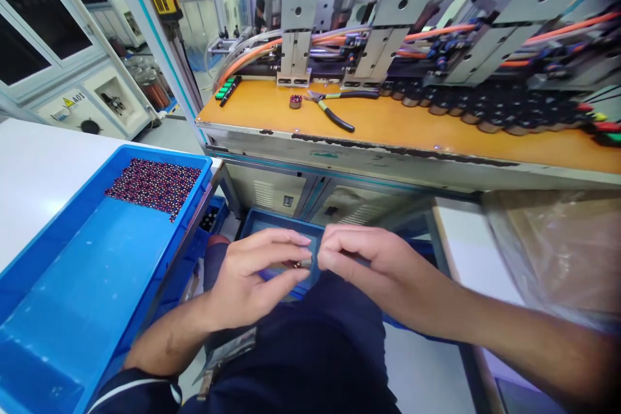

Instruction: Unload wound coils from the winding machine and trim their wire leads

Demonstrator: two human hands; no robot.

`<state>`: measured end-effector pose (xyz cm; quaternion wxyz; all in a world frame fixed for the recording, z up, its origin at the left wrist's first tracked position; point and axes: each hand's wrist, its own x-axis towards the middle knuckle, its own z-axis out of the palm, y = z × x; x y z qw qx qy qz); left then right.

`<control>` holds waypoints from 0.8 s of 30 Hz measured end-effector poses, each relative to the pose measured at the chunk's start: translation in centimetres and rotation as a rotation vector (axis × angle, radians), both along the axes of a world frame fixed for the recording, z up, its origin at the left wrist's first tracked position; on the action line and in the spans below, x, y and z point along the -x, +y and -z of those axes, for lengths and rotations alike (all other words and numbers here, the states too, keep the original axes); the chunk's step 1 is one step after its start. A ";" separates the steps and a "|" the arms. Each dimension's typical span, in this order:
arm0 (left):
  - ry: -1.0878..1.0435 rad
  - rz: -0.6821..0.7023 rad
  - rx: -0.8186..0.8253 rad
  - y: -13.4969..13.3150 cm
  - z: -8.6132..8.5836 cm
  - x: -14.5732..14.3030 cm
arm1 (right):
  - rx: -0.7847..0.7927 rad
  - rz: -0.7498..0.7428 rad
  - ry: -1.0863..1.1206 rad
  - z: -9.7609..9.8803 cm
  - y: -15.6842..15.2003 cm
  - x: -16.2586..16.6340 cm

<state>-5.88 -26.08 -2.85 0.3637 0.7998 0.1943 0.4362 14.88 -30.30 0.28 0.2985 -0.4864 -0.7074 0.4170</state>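
My left hand [252, 275] and my right hand [369, 265] meet over my lap, fingers pinched together. Between the fingertips sits a small metal part with copper winding [301, 263]; both hands pinch it. Under the hands lies a small blue tray [272, 223] on my knees. A large blue bin [72, 284] stands at my left, with several small dark red wound parts [155, 184] heaped in its far corner.
An orange workbench [412, 126] runs across ahead, carrying pliers [332, 110], one loose wound part [295, 101] and a row of dark parts [485, 110] under a machine with orange hoses. A white table [39, 168] is left; a plastic-covered surface [557, 252] is right.
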 end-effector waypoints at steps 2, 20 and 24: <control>-0.017 0.000 -0.028 0.0 0.4 0.1 | 0.399 -0.047 0.151 -0.4 0.4 -0.3; -0.133 -0.247 0.085 0.5 0.1 1.3 | -0.489 0.355 -0.849 1.5 20.9 -10.4; -0.189 -0.300 0.146 0.5 0.4 1.8 | -0.549 0.335 -0.856 2.1 17.9 -12.2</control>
